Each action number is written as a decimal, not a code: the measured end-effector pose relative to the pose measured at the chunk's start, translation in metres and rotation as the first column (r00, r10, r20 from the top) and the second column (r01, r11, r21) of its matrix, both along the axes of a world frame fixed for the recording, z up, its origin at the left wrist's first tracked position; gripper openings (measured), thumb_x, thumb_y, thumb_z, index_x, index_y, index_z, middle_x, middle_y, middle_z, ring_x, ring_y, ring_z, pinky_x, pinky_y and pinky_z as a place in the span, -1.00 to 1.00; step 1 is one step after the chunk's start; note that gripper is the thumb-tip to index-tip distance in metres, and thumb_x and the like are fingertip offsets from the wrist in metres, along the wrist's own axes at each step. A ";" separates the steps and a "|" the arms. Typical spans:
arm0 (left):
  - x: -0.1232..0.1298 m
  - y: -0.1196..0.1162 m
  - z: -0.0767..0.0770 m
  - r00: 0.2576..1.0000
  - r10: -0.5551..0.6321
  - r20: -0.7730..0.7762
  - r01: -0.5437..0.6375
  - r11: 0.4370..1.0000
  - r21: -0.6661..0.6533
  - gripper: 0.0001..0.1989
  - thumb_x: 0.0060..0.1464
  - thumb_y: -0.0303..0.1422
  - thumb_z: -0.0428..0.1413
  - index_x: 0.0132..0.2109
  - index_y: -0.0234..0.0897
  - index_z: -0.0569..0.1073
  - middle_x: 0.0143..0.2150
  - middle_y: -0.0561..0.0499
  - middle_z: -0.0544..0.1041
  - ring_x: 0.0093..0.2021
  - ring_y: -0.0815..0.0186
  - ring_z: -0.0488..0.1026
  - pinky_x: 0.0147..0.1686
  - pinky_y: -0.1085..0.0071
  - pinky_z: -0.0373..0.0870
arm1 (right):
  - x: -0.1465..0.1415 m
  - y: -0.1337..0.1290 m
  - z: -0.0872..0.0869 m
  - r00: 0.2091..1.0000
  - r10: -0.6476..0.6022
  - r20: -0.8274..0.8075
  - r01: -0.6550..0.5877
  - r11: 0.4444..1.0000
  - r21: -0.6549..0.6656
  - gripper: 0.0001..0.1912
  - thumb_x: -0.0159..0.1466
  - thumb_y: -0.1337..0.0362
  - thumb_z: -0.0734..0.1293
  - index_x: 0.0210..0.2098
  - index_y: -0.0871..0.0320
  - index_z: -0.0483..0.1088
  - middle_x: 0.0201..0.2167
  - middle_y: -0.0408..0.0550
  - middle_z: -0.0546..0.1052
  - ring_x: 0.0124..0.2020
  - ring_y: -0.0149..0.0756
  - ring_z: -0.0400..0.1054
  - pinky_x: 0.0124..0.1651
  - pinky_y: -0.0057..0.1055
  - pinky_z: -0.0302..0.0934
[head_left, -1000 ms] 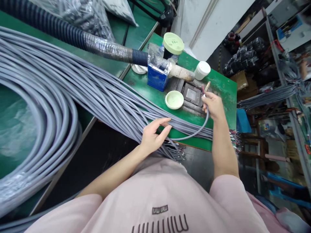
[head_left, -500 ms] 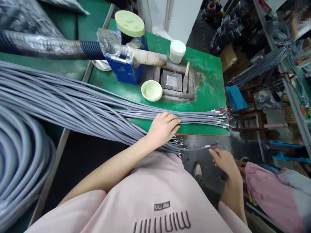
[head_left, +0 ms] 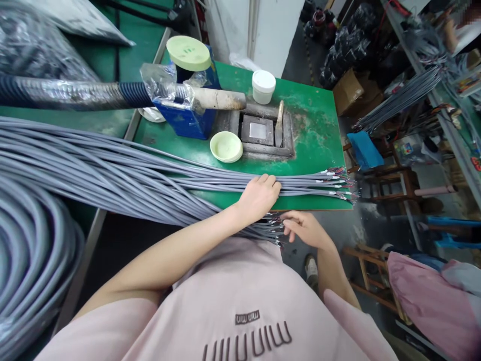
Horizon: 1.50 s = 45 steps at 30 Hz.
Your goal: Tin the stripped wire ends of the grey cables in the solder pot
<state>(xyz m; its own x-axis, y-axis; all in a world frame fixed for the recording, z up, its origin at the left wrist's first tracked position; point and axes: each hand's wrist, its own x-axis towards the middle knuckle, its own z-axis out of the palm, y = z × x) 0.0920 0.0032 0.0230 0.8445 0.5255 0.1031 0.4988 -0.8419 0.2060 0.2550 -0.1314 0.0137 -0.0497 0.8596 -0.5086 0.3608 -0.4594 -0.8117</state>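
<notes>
My left hand (head_left: 260, 196) is curled over a bundle of grey cables (head_left: 300, 184) on the green tabletop, its fingers wrapped on them. Stripped coloured wire ends (head_left: 338, 181) with white bands fan out at the bundle's right end. Below my left wrist, a second group of grey cables (head_left: 259, 231) hangs off the table's front edge, between the table and my shirt. My right hand (head_left: 305, 228) is beside the wire ends of this lower group, fingers apart and slightly bent. Nothing shows between them.
A square pot (head_left: 259, 131) set in the table holds a spatula (head_left: 279, 125). Around it are a pale green dish (head_left: 226, 147), a white tub (head_left: 263, 86), a blue box (head_left: 184, 118) and a hose (head_left: 93, 95). Coiled cable (head_left: 33, 260) lies left; a wooden stool (head_left: 372, 271) stands right.
My right hand has let go of the single cable it was drawing out to the right, and has moved left to the lower wire ends. My left hand stays on the bundle.
</notes>
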 end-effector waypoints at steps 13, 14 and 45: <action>0.007 0.001 0.008 0.985 -0.134 -0.113 0.118 0.983 -0.143 -0.82 0.12 -0.40 0.04 -0.19 -0.40 0.47 -0.19 -0.21 0.53 -0.16 0.09 0.49 -0.20 0.28 0.39 | -0.004 0.010 -0.017 0.880 -0.280 -0.385 0.297 0.955 -0.015 -0.56 0.18 0.09 0.38 -0.01 0.17 0.40 -0.32 -0.02 0.60 -0.43 -0.34 0.51 -0.43 -0.43 0.38; 0.009 0.003 0.008 0.982 -0.145 -0.119 0.125 0.980 -0.156 -0.81 0.10 -0.39 0.05 -0.20 -0.40 0.48 -0.19 -0.21 0.54 -0.17 0.10 0.50 -0.20 0.29 0.39 | -0.004 0.009 -0.018 0.880 -0.284 -0.382 0.304 0.953 -0.009 -0.56 0.17 0.09 0.39 -0.02 0.17 0.41 -0.33 -0.01 0.60 -0.41 -0.33 0.51 -0.43 -0.43 0.38; -0.028 0.007 0.029 0.707 0.379 0.597 0.479 0.363 -0.799 -0.57 0.01 -0.25 0.24 0.01 -0.34 0.47 -0.08 -0.14 0.56 -0.17 0.30 0.48 -0.12 0.36 0.39 | -0.036 0.047 0.059 0.823 -0.141 -0.550 0.301 0.930 0.211 -0.76 0.33 0.08 0.25 -0.28 0.14 0.31 -0.80 -0.40 0.22 -0.88 -0.53 0.00 -0.77 -0.53 0.08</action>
